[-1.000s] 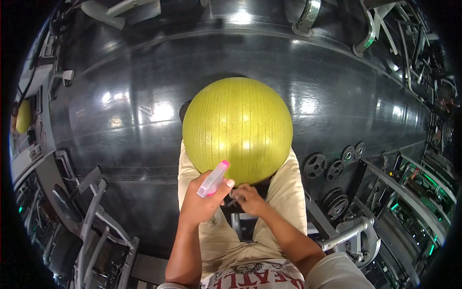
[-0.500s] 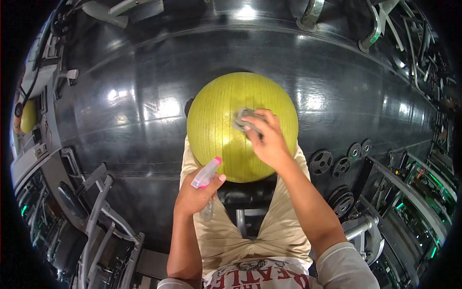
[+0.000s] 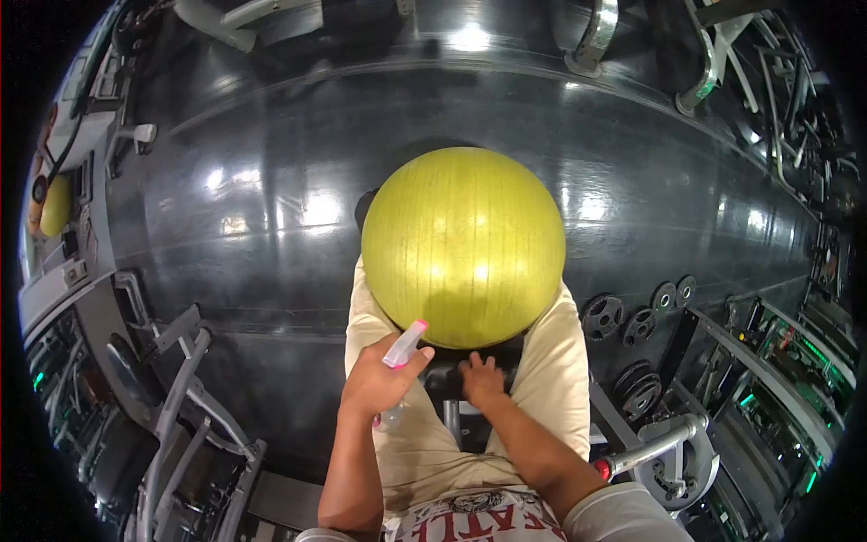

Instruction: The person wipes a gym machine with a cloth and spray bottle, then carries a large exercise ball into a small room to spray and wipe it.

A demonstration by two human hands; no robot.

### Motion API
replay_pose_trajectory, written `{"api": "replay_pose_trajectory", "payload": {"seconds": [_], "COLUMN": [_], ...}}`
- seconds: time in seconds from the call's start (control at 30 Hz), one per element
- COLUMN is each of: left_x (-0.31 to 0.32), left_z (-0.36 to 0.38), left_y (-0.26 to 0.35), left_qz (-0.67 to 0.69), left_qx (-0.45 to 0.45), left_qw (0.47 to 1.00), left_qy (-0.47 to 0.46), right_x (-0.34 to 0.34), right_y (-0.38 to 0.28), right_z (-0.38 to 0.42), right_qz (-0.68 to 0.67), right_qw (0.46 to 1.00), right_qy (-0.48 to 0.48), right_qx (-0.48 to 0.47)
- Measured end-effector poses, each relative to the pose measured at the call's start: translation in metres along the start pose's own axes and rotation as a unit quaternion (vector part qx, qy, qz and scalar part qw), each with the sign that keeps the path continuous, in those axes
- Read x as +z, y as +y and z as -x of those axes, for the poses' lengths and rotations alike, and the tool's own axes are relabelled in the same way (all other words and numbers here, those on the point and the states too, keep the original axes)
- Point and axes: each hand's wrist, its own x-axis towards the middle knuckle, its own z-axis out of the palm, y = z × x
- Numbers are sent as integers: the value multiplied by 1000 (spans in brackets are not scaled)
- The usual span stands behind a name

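Observation:
A large yellow-green exercise ball (image 3: 464, 244) sits between my knees, in front of the black padded bench (image 3: 442, 381). My left hand (image 3: 375, 379) is closed round a clear spray bottle (image 3: 404, 345) with a pink nozzle, held just short of the ball's near side. Down at the bench pad, below the ball, is my right hand (image 3: 483, 378), its fingers apart and pointing forward. I see no cloth in it; the grey cloth is out of sight.
Weight plates (image 3: 602, 316) lie on the dark floor (image 3: 271, 163) to the right. Metal gym machines stand on both sides, with a machine frame (image 3: 185, 388) near on the left and a lever arm (image 3: 655, 452) near on the right. More machine feet (image 3: 591, 41) are at the far side.
My right hand has left the ball's top and come back to the bench; the grey cloth no longer shows. My left hand still holds the spray bottle.

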Motion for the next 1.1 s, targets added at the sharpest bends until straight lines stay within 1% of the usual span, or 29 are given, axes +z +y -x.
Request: {"api": "replay_pose_trajectory", "payload": {"seconds": [0.07,0.1,0.2,0.23,0.27,0.33,0.4,0.43,0.47,0.53,0.57,0.67,0.73,0.77,0.8,0.87,0.9,0.93,1.0,1.07,1.1], "left_x": [1,4,6,5,9,16,19,21,22,23,24,24,17,16,13,8,8,5,5,8,9], "left_z": [-1,-3,-4,0,-2,-7,-13,-15,-14,-12,-12,-11,-11,-13,-14,-14,-16,-15,-15,-19,-20], "left_y": [0,-3,-1,17,18,15,7,5,5,5,5,6,8,1,-3,-9,-11,-7,2,6,6], "left_qz": [1,2,-60,-76,-70,-57,-48,-45,-45,-49,-30,9,14,16,26,46,57,64,81,75,73], "left_qx": [-35,-28,86,69,104,175,232,260,258,252,238,190,150,166,148,111,123,108,81,110,121], "left_qw": [999,999,993,991,989,981,968,961,962,964,969,981,988,986,988,992,991,992,993,991,990], "left_qy": [-26,-20,-62,-80,-74,-63,-77,-85,-80,-70,-57,-32,-28,-21,-21,-23,-19,-17,-14,4,14], "right_x": [-35,-61,-122,-145,-170,-218,-264,-271,-276,-286,-290,-268,-239,-216,-188,-144,-122,-99,-55,-41,-45], "right_y": [5,6,29,40,53,73,84,100,112,111,109,96,73,52,31,4,1,-2,13,13,10], "right_z": [-6,-4,-1,4,11,17,23,17,12,0,-7,-53,-79,-83,-77,-52,-38,-23,2,17,21], "right_qz": [-23,-49,-178,-213,-248,-284,-222,-203,-184,-223,-243,-270,-273,-218,-163,-169,-167,-164,-141,-142,-142], "right_qw": [997,993,970,965,956,955,964,960,954,921,901,848,839,838,832,860,878,894,936,971,982], "right_qy": [-71,-102,-127,-86,-45,26,147,192,237,318,358,446,453,492,526,480,447,413,305,173,102], "right_qx": [-3,-31,-111,-129,-148,-80,1,14,26,-11,-29,-93,-125,-94,-63,-41,-49,-56,-106,-83,-70]}}
